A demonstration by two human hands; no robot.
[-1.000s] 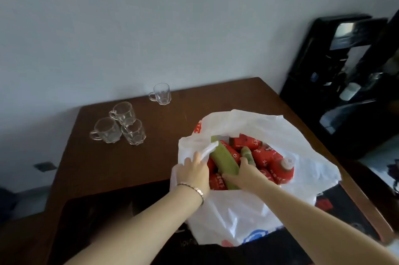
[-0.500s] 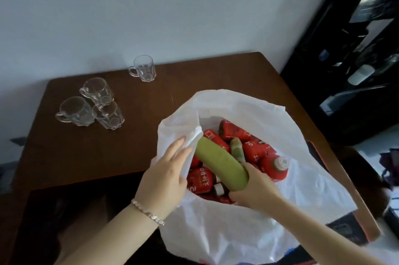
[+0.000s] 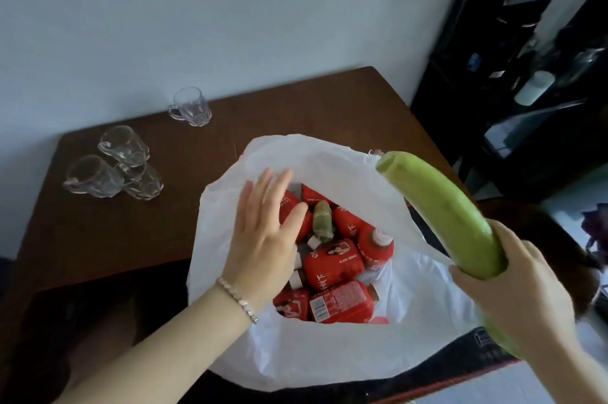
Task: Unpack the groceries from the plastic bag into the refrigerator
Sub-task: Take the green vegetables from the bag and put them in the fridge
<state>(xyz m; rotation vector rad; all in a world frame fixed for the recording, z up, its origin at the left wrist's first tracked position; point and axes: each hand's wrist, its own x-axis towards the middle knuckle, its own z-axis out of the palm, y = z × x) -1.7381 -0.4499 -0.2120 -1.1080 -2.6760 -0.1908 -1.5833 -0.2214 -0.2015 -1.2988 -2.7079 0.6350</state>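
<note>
On the tabletop (image 3: pixel 296 114) four glass mugs (image 3: pixel 108 173) stand left of our plastic bag (image 3: pixel 329 354) of red bottles (image 3: pixel 332 263). Our left hand (image 3: pixel 263 239) hovers flat, fingers spread, over its mouth; our right hand (image 3: pixel 519 298) grips the green gourd (image 3: pixel 441 206), now lifted clear of the bag.

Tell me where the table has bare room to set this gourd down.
Bare table lies behind the plastic bag, right of the lone mug, and between bag and three clustered mugs. Crowded: those mugs, and the bag, full of red bottles.
</note>
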